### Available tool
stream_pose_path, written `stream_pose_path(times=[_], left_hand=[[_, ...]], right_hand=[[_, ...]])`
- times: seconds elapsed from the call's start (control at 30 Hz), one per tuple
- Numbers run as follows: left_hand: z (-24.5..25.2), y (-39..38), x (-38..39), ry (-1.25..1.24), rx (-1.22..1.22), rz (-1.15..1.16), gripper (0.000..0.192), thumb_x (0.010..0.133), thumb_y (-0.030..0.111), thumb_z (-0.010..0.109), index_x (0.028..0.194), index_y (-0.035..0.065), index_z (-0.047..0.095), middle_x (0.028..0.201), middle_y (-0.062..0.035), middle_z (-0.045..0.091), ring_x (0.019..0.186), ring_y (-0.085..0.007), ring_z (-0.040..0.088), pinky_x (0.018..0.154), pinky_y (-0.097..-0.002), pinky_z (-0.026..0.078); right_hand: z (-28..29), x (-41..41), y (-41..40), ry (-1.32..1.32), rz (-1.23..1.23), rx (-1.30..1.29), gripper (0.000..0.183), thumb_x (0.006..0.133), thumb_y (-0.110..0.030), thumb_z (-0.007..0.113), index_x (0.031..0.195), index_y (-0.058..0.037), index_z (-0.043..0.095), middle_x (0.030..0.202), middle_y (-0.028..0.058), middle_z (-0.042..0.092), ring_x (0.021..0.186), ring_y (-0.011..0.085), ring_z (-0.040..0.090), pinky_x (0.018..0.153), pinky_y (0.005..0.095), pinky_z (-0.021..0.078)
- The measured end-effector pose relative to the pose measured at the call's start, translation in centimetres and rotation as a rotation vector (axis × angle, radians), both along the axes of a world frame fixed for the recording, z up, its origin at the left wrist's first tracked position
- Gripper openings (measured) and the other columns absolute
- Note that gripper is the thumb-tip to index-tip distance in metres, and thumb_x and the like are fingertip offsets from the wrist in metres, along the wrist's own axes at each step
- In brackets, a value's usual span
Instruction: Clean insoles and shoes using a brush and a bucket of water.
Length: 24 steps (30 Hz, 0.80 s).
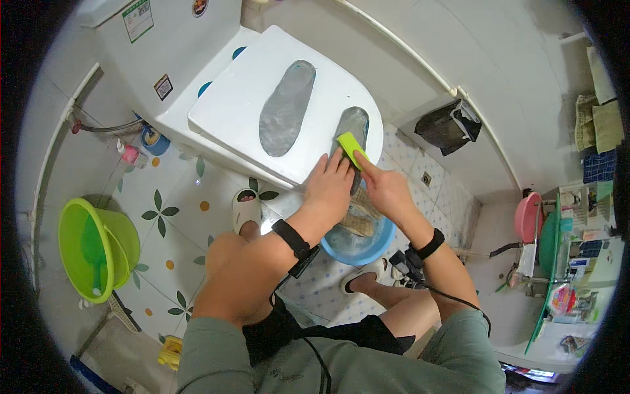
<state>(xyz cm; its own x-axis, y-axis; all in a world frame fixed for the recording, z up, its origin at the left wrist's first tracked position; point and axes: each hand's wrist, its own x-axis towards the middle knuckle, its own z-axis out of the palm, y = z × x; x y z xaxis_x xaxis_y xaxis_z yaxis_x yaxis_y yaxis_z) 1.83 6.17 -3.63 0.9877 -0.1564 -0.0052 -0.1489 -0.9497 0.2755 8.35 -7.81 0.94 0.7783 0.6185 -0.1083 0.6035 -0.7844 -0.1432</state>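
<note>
A closed white toilet lid (325,83) lies before me with two wet grey shoe insoles on it. My right hand (386,189) grips a lime-green scrubbing brush (350,147) and rests it on the nearer insole (353,120). My left hand (330,189) presses flat, fingers extended, on that same insole near the lid's rounded edge. The other insole (288,108) lies untouched further left. Just below my hands, a blue basin (357,256) holds cloudy water and a pair of tan shoes (357,225), partly hidden by my hands.
A green bucket (110,251) stands at the left, near a pink bottle (132,154) and a blue toilet brush holder (155,141). A black bag (448,128) hangs on the wall. Glass shelving (546,290) with toiletries is at the right.
</note>
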Motion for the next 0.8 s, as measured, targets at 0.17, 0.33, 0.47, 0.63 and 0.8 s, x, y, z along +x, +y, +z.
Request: stream_pose_path(times=[0.17, 0.33, 0.47, 0.63, 0.8], left_hand=[[-0.9, -0.5, 0.5, -0.134, -0.061, -0.017, 0.053, 0.090, 0.020, 0.047, 0.140, 0.0049, 0.043, 0.150, -0.0097, 0.035, 0.141, -0.0258, 0.025, 0.115, -0.0419, 0.018], [-0.8, 0.1, 0.3, -0.054, -0.072, -0.002, 0.053, 0.089, 0.020, 0.047, 0.140, 0.0046, 0.043, 0.150, -0.0096, 0.035, 0.141, -0.0262, 0.026, 0.115, -0.0416, 0.019], [2.0, 0.2, 0.6, 0.250, -0.022, -0.066, 0.053, 0.090, 0.021, 0.046, 0.141, 0.0046, 0.041, 0.151, -0.0094, 0.034, 0.142, -0.0265, 0.024, 0.115, -0.0416, 0.018], [-0.9, -0.5, 0.5, -0.101, -0.045, -0.026, 0.053, 0.092, 0.022, 0.042, 0.142, 0.0050, 0.039, 0.151, -0.0088, 0.033, 0.143, -0.0264, 0.022, 0.115, -0.0418, 0.017], [2.7, 0.6, 0.4, 0.128, -0.027, -0.043, 0.051, 0.092, 0.020, 0.042, 0.141, 0.0046, 0.041, 0.151, -0.0096, 0.033, 0.142, -0.0268, 0.024, 0.115, -0.0419, 0.017]], right_hand=[[-2.3, 8.6, -0.2, -0.203, -0.091, 0.019, 0.043, 0.093, -0.021, 0.049, 0.136, -0.0239, 0.050, 0.069, 0.0230, 0.061, 0.063, 0.0399, 0.062, 0.057, 0.0489, 0.0483], [-0.7, 5.8, 1.8, -0.176, -0.010, -0.042, 0.044, 0.093, -0.021, 0.050, 0.137, -0.0253, 0.048, 0.070, 0.0238, 0.061, 0.063, 0.0409, 0.061, 0.058, 0.0499, 0.0481], [-0.7, 3.5, 0.4, -0.046, 0.055, -0.044, 0.043, 0.093, -0.021, 0.050, 0.136, -0.0247, 0.049, 0.069, 0.0247, 0.060, 0.064, 0.0408, 0.061, 0.058, 0.0499, 0.0478], [-0.7, 8.6, 2.2, -0.219, -0.091, -0.035, 0.042, 0.093, -0.022, 0.049, 0.135, -0.0235, 0.049, 0.071, 0.0237, 0.061, 0.064, 0.0412, 0.061, 0.058, 0.0518, 0.0471], [-0.6, 3.5, 1.1, -0.017, 0.053, -0.084, 0.048, 0.092, -0.022, 0.051, 0.139, -0.0276, 0.045, 0.074, 0.0228, 0.062, 0.065, 0.0418, 0.061, 0.058, 0.0518, 0.0473]])
